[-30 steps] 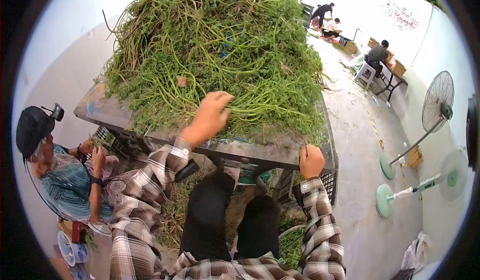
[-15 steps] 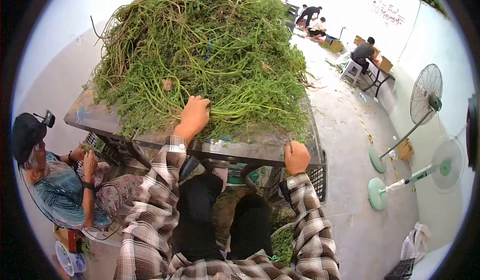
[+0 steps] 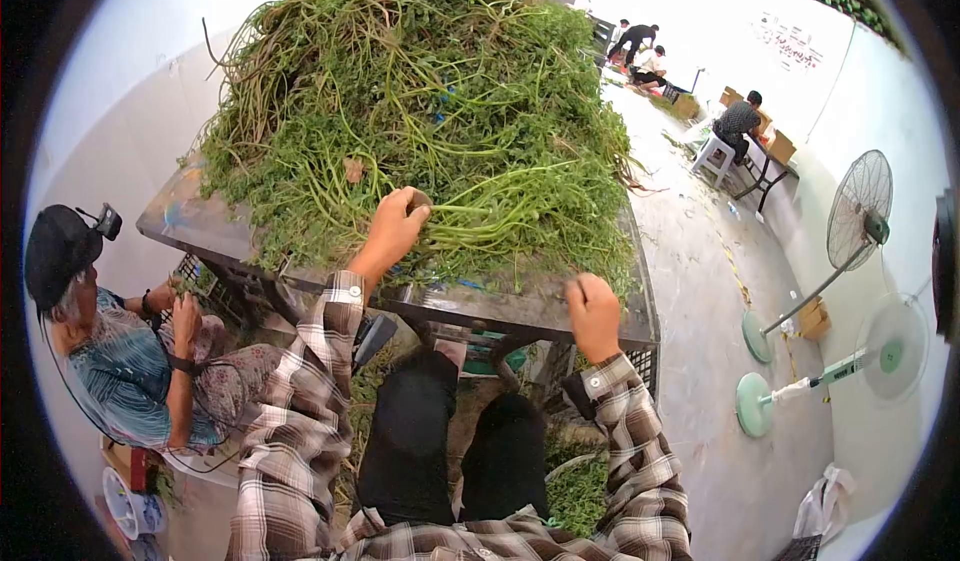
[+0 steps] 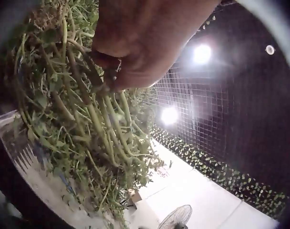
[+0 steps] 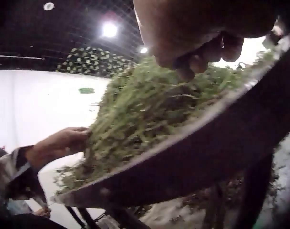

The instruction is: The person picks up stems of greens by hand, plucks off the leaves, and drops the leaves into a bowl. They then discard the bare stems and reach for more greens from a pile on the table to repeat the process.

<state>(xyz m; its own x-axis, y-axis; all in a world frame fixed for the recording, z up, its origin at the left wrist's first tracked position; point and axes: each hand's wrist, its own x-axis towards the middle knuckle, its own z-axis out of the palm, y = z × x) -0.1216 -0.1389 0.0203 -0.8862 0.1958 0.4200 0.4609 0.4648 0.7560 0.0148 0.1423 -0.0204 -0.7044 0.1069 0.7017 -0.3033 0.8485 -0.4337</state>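
A big heap of leafy green stems (image 3: 420,121) covers most of the dark table (image 3: 480,306). At its near side my left hand (image 3: 393,229) grips the ends of several stems, which fan out to the right across the heap. In the left wrist view, thumb and fingers close round these pale green stems (image 4: 95,119). My right hand (image 3: 594,316) hovers over the table's near edge, right of the left hand, with its fingers curled. Nothing shows between them in the right wrist view, where the hand (image 5: 202,38) overlaps the greens.
To the left, a person in a black cap (image 3: 68,261) sits handling some greens. Two standing fans (image 3: 862,211) are at the right on the pale floor. More greens (image 3: 578,491) lie beside my legs. Several people work farther back near a small table (image 3: 775,161).
My right hand has lifted from the table edge and shifted inward. My left hand, bare over the heap at first, has lowered to the stems and now grips them. The head view has swayed.
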